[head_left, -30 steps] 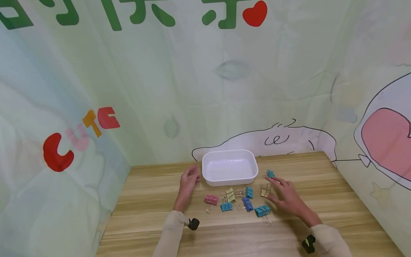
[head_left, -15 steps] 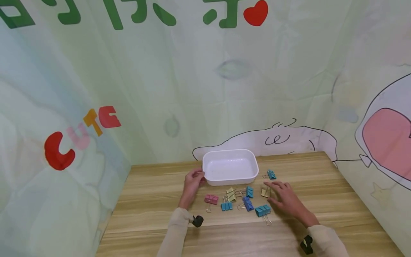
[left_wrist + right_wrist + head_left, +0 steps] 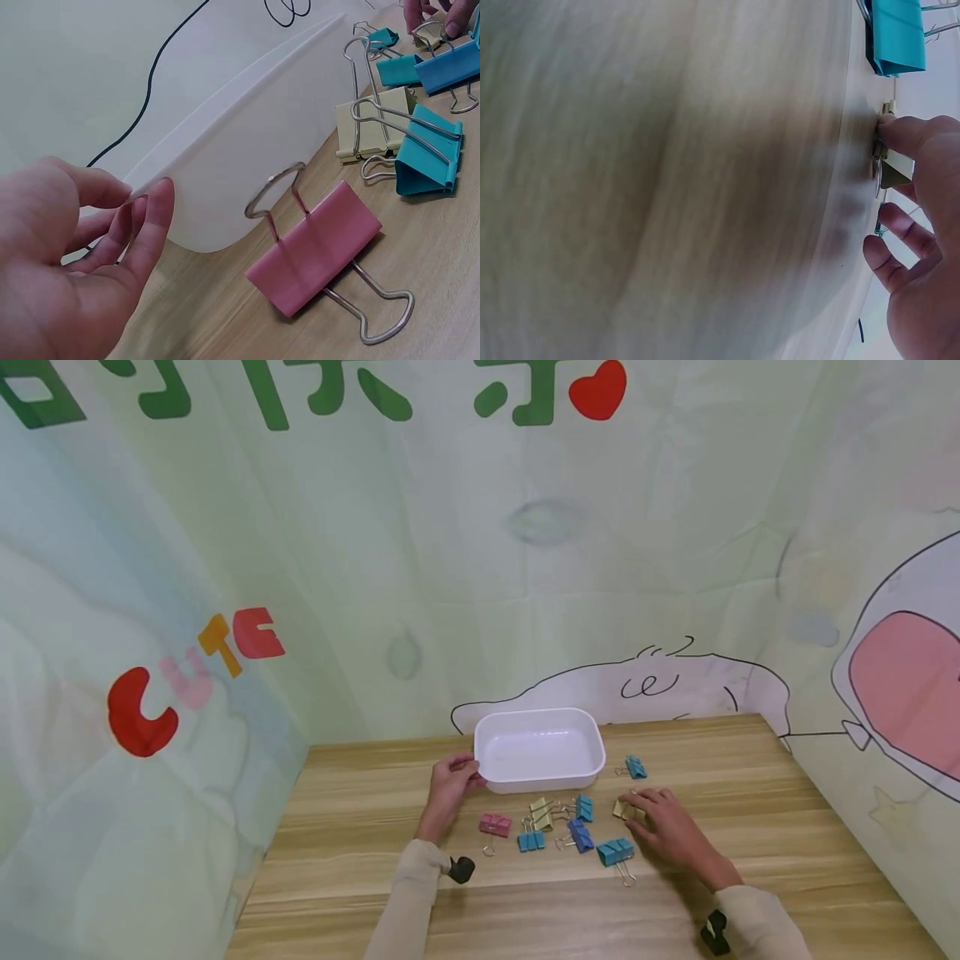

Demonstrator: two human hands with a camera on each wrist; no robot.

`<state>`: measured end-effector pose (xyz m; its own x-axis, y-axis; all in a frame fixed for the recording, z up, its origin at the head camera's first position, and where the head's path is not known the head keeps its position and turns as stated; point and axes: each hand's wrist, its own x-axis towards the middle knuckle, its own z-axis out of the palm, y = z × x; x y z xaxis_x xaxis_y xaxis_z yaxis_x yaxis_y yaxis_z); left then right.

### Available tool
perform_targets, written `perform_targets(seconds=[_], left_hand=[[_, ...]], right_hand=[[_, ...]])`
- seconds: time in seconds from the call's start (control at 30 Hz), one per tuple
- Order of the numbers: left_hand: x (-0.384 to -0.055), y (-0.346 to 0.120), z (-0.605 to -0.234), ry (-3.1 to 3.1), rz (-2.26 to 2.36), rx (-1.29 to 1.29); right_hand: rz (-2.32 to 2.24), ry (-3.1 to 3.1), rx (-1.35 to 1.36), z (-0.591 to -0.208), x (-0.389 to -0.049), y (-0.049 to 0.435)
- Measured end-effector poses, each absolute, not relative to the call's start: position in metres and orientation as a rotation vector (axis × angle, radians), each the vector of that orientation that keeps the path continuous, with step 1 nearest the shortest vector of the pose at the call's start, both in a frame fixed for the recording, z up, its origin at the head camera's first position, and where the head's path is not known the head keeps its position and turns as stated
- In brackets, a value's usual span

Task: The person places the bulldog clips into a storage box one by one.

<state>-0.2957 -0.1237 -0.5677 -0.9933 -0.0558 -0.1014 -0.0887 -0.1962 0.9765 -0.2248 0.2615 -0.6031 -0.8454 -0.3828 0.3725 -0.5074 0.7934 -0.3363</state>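
My left hand (image 3: 450,795) pinches the near-left rim of a white plastic basin (image 3: 540,782) between thumb and fingers, as the left wrist view shows closely. Nothing lies inside the basin. To its right, my right hand (image 3: 670,831) holds a small pale yellow binder clip (image 3: 619,809) between thumb and index finger, low over the table. The hand partly covers this clip, and in the right wrist view its other fingers spread apart. A pink binder clip (image 3: 315,251) lies on the wood close to my left hand.
Several binder clips lie in front of the basin: a second yellow one (image 3: 541,814), teal ones such as the large clip (image 3: 616,852), and a blue one (image 3: 581,835). Another teal clip (image 3: 636,767) sits right of the basin. A printed curtain (image 3: 420,568) hangs behind the table.
My left hand has moved right and taken hold of the basin's rim. My right hand has drawn slightly back from the far teal clip, and its fingers have come together on the yellow clip.
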Motion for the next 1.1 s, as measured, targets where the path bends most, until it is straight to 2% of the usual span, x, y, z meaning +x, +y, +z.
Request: perform_targets(seconds=[0.47, 1.1], left_hand=[[-0.298, -0.125, -0.57, 1.962, 2.38, -0.177], [-0.297, -0.124, -0.567, 1.976, 2.369, -0.201]], right_hand=[[0.604, -2.635, 0.712, -0.593, -0.232, 0.258], [0.618, -2.552, 0.873, -0.506, -0.284, 0.206]])
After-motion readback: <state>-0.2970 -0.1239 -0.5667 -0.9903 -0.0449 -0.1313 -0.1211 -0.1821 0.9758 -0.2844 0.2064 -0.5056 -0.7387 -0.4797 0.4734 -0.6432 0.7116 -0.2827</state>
